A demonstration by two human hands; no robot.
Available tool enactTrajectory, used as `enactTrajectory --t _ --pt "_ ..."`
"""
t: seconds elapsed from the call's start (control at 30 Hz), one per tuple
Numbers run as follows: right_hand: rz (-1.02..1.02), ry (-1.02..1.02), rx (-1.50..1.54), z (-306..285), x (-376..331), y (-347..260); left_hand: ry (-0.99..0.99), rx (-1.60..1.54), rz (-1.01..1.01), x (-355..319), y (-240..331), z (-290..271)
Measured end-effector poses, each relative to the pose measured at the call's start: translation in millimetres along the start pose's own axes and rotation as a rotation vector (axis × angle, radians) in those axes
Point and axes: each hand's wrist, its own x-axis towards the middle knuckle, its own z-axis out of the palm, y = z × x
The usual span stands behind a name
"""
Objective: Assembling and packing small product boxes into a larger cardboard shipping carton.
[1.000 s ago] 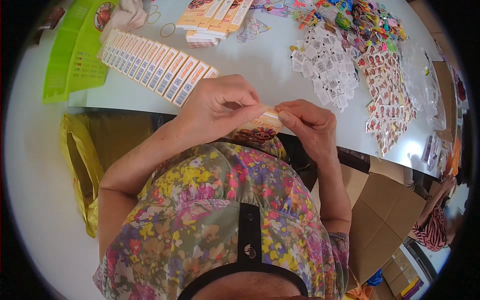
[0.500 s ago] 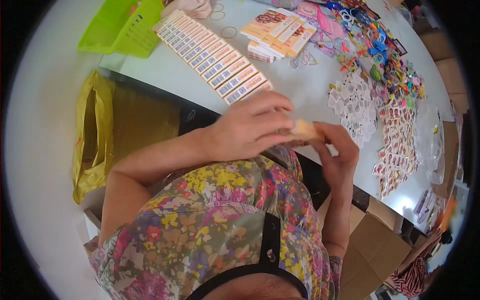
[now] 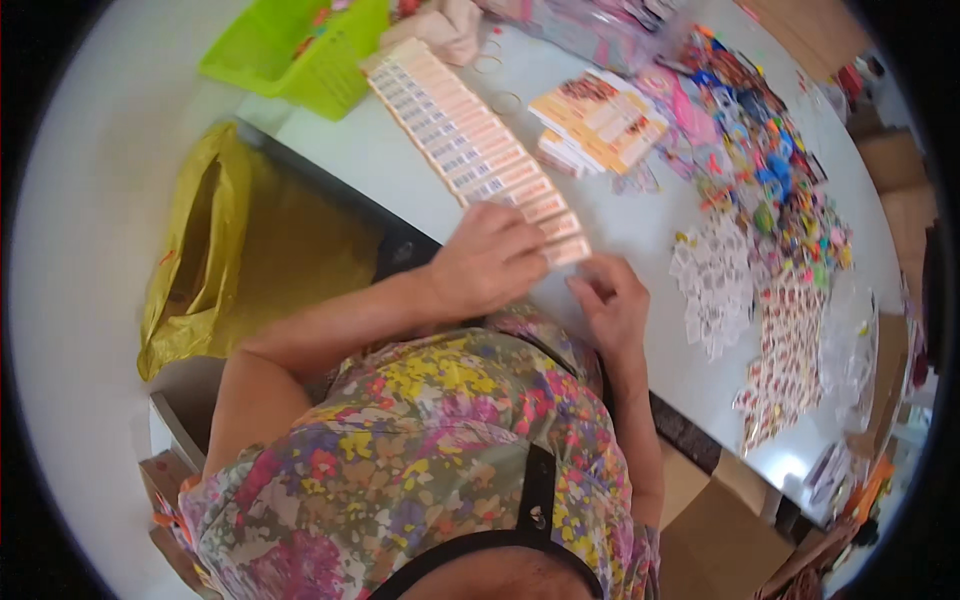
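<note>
A row of overlapping white-and-orange barcode cards (image 3: 480,140) slants across the table. My left hand (image 3: 490,258) lies over the near end of this row, its fingers bent and pressed together at the edge of the cards. Whatever is under those fingers is hidden. Beside the nearest card (image 3: 566,250) is my right hand (image 3: 614,305), thumb and forefinger slightly apart with nothing visible between them. Past the row lies a stack of orange-and-white printed packets (image 3: 600,120).
A green basket (image 3: 345,75) stands at the far left, above a yellow plastic bag (image 3: 190,260). Rubber bands (image 3: 506,103) lie beyond the cards. To the right spread small colourful trinkets (image 3: 775,165), white paper slips (image 3: 712,290), printed sticker sheets (image 3: 785,350) and clear bags (image 3: 850,350).
The orange-yellow piece held between both hands is no longer visible there. My hands have come to the near end of the card row, the right one moving left. The view has shifted.
</note>
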Motion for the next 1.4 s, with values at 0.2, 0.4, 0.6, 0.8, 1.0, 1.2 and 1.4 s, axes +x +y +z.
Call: enactTrajectory --t 0.2,0.4,0.6,0.8,1.0,1.2,1.4 --pt "0.121 0.089 -0.041 6.9 2.2 -17.5 0.005 0.01 -0.002 3.4 2.6 -4.7" --pt "0.237 0.012 0.118 13.6 -6.3 0.1 0.14 -0.209 -0.214 4.5 -59.0 -27.3" --pt "0.511 -0.135 0.294 7.3 2.3 -26.2 -0.075 0.519 -0.621 3.4 -210.0 -39.6" --pt "0.566 -0.18 0.438 2.9 1.2 -33.0 -0.376 0.354 -0.941 33.7 -232.9 -67.4" --pt "0.652 -0.15 0.492 -5.5 8.8 -45.3 -0.414 -0.141 -1.124 40.1 -203.8 -72.8" --pt "0.618 -0.11 0.166 -31.5 6.1 -44.4 -0.147 -0.117 -1.115 16.2 -178.9 -51.2" --pt "0.215 0.221 -0.074 -57.6 -21.8 -60.1 0.385 -0.537 -0.796 -7.8 -135.6 -35.7"
